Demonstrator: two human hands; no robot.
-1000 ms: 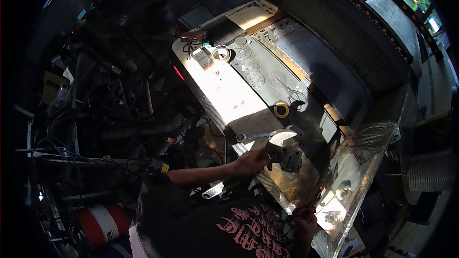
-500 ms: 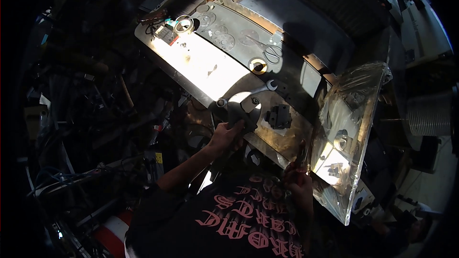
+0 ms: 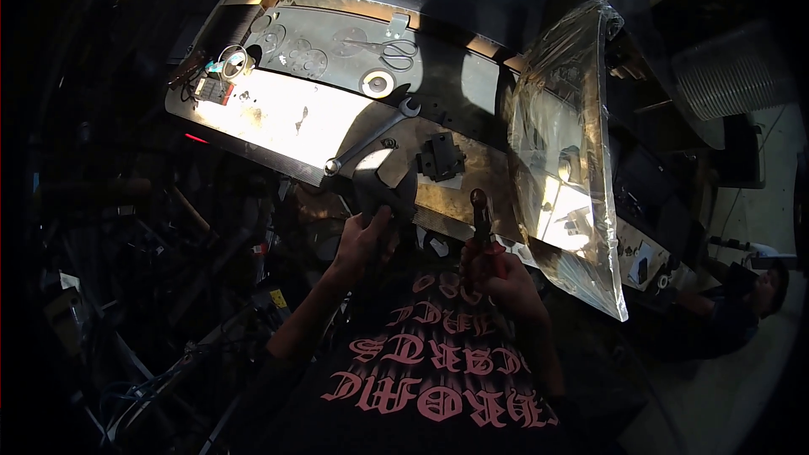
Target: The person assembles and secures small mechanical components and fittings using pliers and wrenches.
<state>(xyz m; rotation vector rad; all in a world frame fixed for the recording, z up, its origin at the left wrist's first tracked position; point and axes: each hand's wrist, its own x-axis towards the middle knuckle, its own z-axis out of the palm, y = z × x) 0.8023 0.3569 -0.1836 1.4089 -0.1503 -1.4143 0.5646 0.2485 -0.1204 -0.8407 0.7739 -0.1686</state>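
While rows of ornate pink lettering (image 3: 455, 403) run across the wearer's dark shirt (image 3: 337, 421), the other markings are too small to read: a yellow label (image 3: 278, 297) at lower left and the face of a boxy meter (image 3: 214, 91) with a red edge at the far left of the desk (image 3: 278, 128). Just in front of the shirt, both hands are closed on tools at the desk's near edge. The left hand (image 3: 364, 240) has its fingers wrapped round a dark fork-headed tool (image 3: 367, 189), whose head points away from the body, its mouth opening toward the upper right; the rest is hidden by the fist. The right hand (image 3: 512, 286) is clenched on a red-handled tool (image 3: 481, 219), long axis running away from the body and leaning slightly left, dark tip foremost; whether that tip is parted I cannot tell. Beyond the left hand, a silver wrench (image 3: 371, 138) lies diagonally, ring end near left, open end far right. Beside it sits a black block (image 3: 441, 157); farther back are a tape roll (image 3: 367, 82) and scissors (image 3: 385, 50).
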